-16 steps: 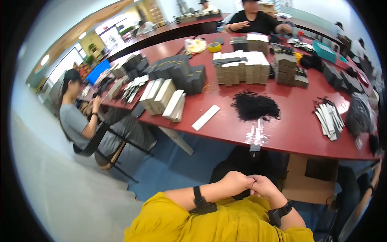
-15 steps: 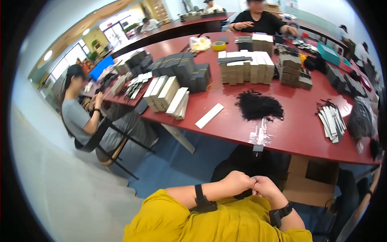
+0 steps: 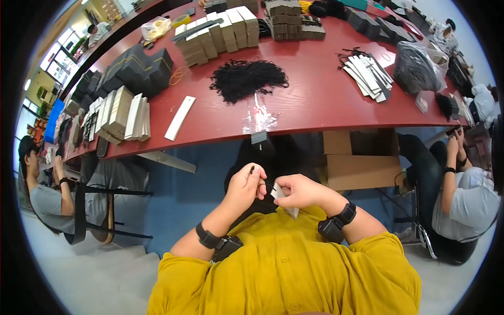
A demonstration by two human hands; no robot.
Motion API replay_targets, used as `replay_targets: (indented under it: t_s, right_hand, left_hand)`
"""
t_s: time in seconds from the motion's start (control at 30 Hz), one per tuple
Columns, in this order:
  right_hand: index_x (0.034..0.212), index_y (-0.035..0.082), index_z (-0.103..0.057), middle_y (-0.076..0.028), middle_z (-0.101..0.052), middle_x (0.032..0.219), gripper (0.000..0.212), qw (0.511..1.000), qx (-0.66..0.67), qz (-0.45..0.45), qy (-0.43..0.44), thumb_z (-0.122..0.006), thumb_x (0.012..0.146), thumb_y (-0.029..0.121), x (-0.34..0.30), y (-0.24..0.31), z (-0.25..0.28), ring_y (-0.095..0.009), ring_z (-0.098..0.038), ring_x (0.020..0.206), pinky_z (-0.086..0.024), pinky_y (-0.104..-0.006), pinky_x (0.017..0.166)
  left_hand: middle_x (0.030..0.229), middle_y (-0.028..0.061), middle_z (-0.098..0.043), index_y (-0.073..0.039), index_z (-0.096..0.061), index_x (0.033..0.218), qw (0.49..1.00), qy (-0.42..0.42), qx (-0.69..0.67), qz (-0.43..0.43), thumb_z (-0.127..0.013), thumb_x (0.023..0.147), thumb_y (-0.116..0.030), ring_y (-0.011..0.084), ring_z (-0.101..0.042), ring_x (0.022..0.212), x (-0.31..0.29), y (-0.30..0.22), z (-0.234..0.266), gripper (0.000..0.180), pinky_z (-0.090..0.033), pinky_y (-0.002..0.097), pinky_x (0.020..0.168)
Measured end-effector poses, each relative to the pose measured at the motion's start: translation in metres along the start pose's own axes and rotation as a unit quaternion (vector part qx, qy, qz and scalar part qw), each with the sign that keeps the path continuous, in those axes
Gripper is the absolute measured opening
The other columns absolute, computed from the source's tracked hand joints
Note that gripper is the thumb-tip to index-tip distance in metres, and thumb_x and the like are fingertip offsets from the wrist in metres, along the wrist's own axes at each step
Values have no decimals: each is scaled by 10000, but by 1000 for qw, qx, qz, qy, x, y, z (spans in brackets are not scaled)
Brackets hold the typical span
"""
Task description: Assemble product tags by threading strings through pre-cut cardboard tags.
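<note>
Over my lap, my left hand is closed, with a small bit of black cord poking out at the top of the fingers. Just to its right, my right hand pinches a white tag between thumb and fingers; a dark mark shows at its edge. The two hands are a short gap apart, below the table edge. On the red table ahead lies a heap of black cords. A single white tag rests to the left of the heap.
Corded white tags lie at the right beside a grey plastic bag. Stacks of cards and dark bundles stand at the left. Under the table is a cardboard box. Persons sit at both sides.
My view has swung right and down. My hands, joined before, have come apart; the white tag now shows in the right hand and black cord in the left.
</note>
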State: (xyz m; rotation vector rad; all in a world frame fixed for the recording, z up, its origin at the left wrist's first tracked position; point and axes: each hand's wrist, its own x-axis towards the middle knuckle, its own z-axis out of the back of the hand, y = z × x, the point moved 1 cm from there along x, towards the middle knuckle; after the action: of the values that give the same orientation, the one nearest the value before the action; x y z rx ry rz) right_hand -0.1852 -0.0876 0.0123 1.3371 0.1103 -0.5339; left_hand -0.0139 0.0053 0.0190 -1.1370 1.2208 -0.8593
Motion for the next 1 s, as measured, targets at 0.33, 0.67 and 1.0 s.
replay_targets:
  t_s: [0.33, 0.67, 1.0]
  right_hand:
    - [917, 3, -531, -270, -587, 793, 221, 852, -366, 71, -368, -584, 785, 173, -52, 76, 121, -425, -579, 761, -475, -443, 681]
    - [1172, 32, -557, -161, -577, 1137, 388, 743, -412, 192, -491, -642, 805, 124, -34, 31, 193, -339, -534, 1092, -407, -380, 957]
    - [994, 8, -638, -98, -629, 807, 210, 921, -63, 228, -308, -691, 816, 107, 11, 43, 11, -173, -562, 603, -454, -267, 554]
  left_hand:
    - [927, 79, -671, -13, -578, 1158, 919, -233, 181, -262, -547, 941, -195, 132, -620, 715, 32, -70, 67, 285, -472, 250, 610]
    - [998, 220, -642, -11, -575, 1173, 669, -399, 566, -269, -629, 827, -135, 377, -610, 929, 54, -70, 155, 372, -481, 445, 812]
    - [874, 108, -595, -10, -639, 993, 947, -51, 199, -246, -626, 838, -35, 222, -597, 803, 12, -18, 20, 157, -480, 301, 729]
